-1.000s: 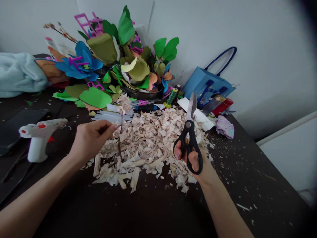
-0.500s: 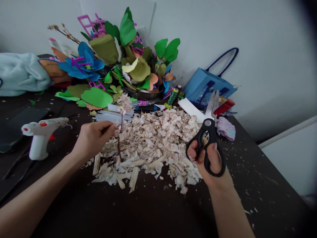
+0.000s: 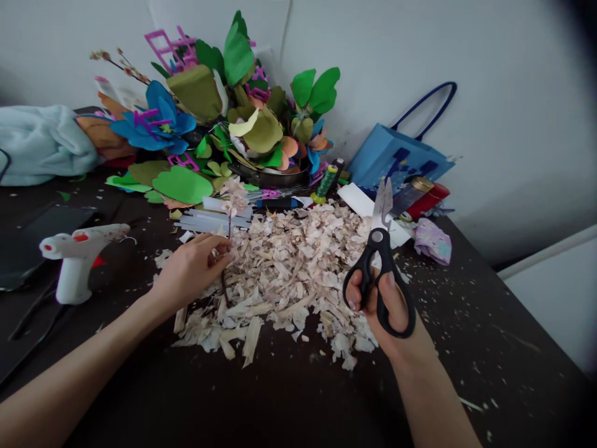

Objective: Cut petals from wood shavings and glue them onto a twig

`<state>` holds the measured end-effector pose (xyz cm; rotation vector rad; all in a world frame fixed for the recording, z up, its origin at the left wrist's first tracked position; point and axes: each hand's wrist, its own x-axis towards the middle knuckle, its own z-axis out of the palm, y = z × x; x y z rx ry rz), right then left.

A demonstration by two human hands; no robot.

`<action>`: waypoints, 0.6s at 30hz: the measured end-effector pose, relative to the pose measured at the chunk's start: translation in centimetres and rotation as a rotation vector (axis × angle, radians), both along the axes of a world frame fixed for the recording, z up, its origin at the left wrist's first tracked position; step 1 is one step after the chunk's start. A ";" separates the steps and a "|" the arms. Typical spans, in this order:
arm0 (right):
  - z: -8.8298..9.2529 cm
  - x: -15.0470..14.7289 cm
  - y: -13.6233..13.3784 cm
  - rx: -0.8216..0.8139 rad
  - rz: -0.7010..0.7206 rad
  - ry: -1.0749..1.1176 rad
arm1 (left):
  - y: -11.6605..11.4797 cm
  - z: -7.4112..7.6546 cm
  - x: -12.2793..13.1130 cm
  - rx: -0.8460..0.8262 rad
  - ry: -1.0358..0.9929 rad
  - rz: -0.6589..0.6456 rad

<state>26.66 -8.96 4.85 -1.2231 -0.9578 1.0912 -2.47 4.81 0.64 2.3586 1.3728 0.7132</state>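
Observation:
My right hand (image 3: 389,305) holds black-handled scissors (image 3: 383,267), thumb and fingers through the loops. Their blades point up and away from me, tips slightly apart. On the left, my left hand (image 3: 191,267) is closed in a pinch on a thin brown flower stem (image 3: 224,286), which stands nearly upright. Pale pinkish petals (image 3: 236,198) sit at the top of that stem. Behind and below both hands spreads a heap of pale, dry shavings (image 3: 293,261). The fingertips of my left hand partly cover the stem.
A white glue gun (image 3: 74,264) stands on the dark table at left, near a flat black object (image 3: 37,239). Felt flowers and leaves (image 3: 261,130) fill the back. Glue sticks (image 3: 214,218), thread spools (image 3: 325,183) and a blue bag (image 3: 396,155) are behind the heap.
My left hand has moved right and slightly down, its fingertips now on the stem. My right hand has brought the scissors a little left and down.

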 end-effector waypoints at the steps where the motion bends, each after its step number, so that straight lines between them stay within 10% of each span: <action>1: -0.1 0.0 0.0 -0.004 0.002 0.001 | 0.0 -0.1 0.0 -0.012 0.001 0.004; 18: -0.3 -0.7 0.3 -0.060 -0.002 -0.010 | 0.2 1.1 -0.2 -0.585 -0.699 0.067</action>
